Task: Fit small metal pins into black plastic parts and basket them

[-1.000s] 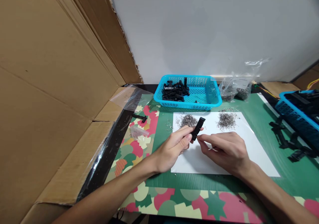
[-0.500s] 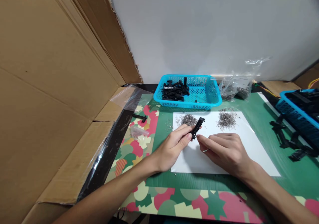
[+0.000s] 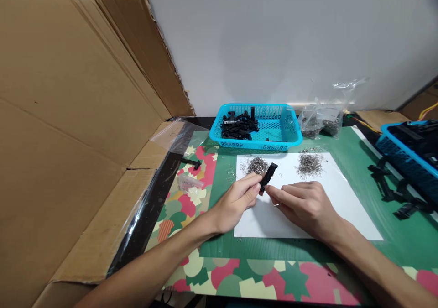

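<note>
My left hand point(image 3: 239, 198) pinches a slim black plastic part point(image 3: 268, 174) between thumb and fingers, its free end tilted up and away to the right. My right hand point(image 3: 304, 207) is closed, with its index fingertip at the lower end of that part. A thin shiny metal piece point(image 3: 276, 204) pokes out under the right fingers; its kind is too small to tell. Both hands are over a white sheet of paper point(image 3: 342, 207). On the paper, one pile of small metal wire pieces point(image 3: 256, 165) lies behind the left hand and a second pile point(image 3: 309, 164) lies farther right.
A blue basket point(image 3: 255, 144) with black parts stands at the back. Another blue basket point(image 3: 407, 155) is at the right, loose black parts point(image 3: 393, 189) beside it. Plastic bags of metal pieces point(image 3: 321, 123) sit behind. Cardboard point(image 3: 78, 116) walls the left; one black part point(image 3: 191, 163) lies near it.
My right hand has moved slightly left, bringing its fingertip against the black part's lower end. The black part has shifted a little left and turned slightly in my left hand.
</note>
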A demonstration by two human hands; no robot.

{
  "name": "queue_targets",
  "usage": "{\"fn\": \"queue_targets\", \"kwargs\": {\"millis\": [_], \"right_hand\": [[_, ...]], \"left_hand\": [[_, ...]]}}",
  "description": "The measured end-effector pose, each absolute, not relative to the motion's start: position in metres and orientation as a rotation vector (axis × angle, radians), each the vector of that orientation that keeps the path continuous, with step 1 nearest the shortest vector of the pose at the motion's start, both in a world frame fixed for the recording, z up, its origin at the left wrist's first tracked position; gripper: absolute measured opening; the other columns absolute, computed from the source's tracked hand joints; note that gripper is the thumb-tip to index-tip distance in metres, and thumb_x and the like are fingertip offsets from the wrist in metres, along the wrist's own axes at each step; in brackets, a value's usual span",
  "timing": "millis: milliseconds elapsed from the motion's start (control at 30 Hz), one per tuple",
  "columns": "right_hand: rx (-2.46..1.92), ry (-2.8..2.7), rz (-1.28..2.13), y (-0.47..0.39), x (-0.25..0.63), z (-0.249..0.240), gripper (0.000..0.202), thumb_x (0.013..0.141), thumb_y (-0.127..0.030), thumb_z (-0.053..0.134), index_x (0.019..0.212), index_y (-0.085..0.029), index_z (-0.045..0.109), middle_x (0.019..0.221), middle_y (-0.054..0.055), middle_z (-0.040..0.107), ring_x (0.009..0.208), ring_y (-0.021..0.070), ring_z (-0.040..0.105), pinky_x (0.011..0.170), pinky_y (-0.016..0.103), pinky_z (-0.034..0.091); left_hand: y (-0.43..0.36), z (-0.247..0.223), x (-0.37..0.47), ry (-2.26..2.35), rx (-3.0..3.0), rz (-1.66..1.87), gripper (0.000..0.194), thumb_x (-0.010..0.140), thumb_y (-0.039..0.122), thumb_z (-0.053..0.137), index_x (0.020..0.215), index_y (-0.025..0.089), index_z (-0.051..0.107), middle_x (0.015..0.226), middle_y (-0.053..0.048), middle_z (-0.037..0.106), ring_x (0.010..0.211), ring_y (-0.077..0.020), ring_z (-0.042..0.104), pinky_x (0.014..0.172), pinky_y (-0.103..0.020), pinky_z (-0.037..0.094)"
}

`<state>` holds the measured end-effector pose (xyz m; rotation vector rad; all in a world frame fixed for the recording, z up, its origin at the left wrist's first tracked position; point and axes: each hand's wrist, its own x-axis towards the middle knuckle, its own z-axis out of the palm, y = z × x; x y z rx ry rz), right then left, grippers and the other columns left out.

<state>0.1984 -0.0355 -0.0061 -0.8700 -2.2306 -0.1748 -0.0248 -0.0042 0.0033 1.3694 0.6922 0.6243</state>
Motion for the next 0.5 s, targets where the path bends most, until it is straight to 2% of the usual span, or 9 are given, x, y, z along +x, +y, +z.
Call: {"fn": "queue_targets", "kwargs": {"millis": [67,233,333,400,500], "right_hand": [[-0.896,-2.213,-0.158,-0.035,0.198,-0.006,0.024,0.104,-0.006,0.053,0.109,-0.013,0.075,0.061,-0.003,0.068,0.050,0.0091,0.060,0.052,0.026,0.038],[-0.922,-2.123,-0.056,-0.034,0.198,-0.003,0.018,0.103,-0.010,0.060,0.106,-0.017,0.076,0.066,-0.002,0.074,0.049,0.0095,0.061,0.051,0.024,0.041],[-0.897,-2.053,0.070,-0.033,0.201,-0.001,0.014,0.101,-0.017,0.069,0.114,-0.017,0.075,0.074,0.000,0.079,0.049,0.0090,0.062,0.050,0.023,0.043],[-0.869,-2.041,0.144,-0.032,0.203,-0.001,0.016,0.101,-0.014,0.069,0.115,-0.017,0.075,0.072,-0.002,0.077,0.048,0.0081,0.060,0.049,0.022,0.042],[-0.817,-2.053,0.154,-0.031,0.205,0.001,0.019,0.100,-0.006,0.063,0.106,-0.018,0.076,0.066,-0.003,0.071,0.047,0.0080,0.056,0.048,0.023,0.039]], "left_hand": [[-0.004,0.003,-0.025,0.702,1.335,0.632,0.038,0.108,0.047,0.056,0.115,0.012,0.068,0.085,0.003,0.038,0.061,-0.0076,0.030,0.054,-0.025,0.023],[-0.002,0.007,-0.028,0.699,1.172,0.542,0.044,0.105,0.051,0.059,0.127,0.013,0.066,0.081,0.004,0.037,0.057,-0.0067,0.024,0.051,-0.025,0.012],[0.000,0.012,-0.029,0.678,1.039,0.485,0.039,0.101,0.049,0.064,0.112,0.012,0.068,0.079,0.003,0.038,0.057,-0.0061,0.021,0.050,-0.024,0.009],[0.001,0.014,-0.029,0.628,0.979,0.449,0.035,0.100,0.046,0.064,0.104,0.012,0.067,0.077,0.004,0.035,0.056,-0.0062,0.020,0.049,-0.023,0.008],[0.000,0.017,-0.029,0.535,0.920,0.384,0.033,0.101,0.042,0.064,0.110,0.011,0.069,0.077,0.004,0.031,0.057,-0.0068,0.018,0.049,-0.023,0.008]]}}
